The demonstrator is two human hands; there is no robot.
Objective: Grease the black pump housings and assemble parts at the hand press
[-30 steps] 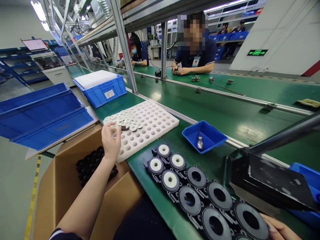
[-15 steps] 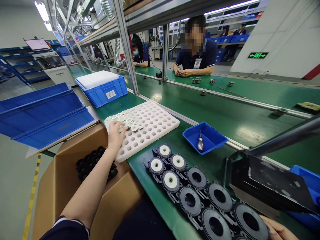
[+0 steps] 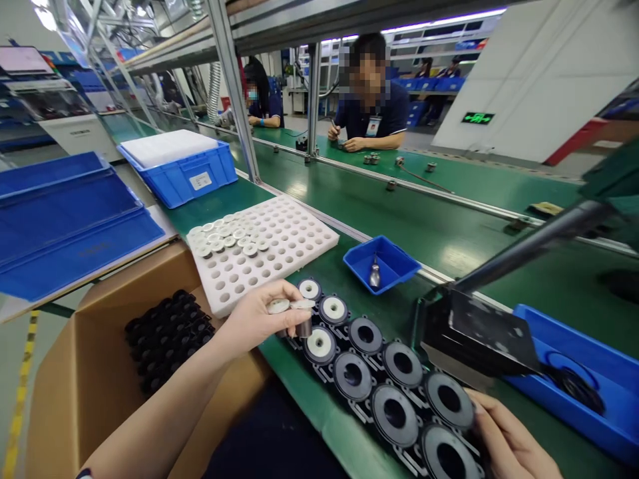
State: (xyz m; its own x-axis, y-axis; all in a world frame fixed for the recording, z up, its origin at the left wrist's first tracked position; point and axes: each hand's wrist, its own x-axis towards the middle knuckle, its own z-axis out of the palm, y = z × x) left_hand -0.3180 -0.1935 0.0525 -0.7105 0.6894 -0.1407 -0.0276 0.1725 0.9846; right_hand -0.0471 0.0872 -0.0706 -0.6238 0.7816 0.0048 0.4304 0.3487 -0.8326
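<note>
My left hand (image 3: 259,318) is closed on small white ring parts (image 3: 283,305), held just above the near end of a row of black round housings (image 3: 394,392) on the green bench. Three of those housings hold white inserts (image 3: 319,342); the others show empty dark centres. A white foam tray (image 3: 264,253) full of holes, with several white rings (image 3: 224,238) at its far left corner, lies just beyond my left hand. My right hand (image 3: 509,442) rests at the lower right, fingers curled on the edge of the nearest black housing.
A small blue dish (image 3: 394,273) holds a metal piece. A black lever press (image 3: 479,329) stands at the right over a blue bin (image 3: 599,406). An open cardboard box (image 3: 100,372) of black parts sits at the left. Blue crate (image 3: 184,176); seated workers beyond the conveyor.
My left hand left the white tray's ring corner and came toward me to the black housings, now carrying white rings. The view shifted right and down, and my right hand shows more.
</note>
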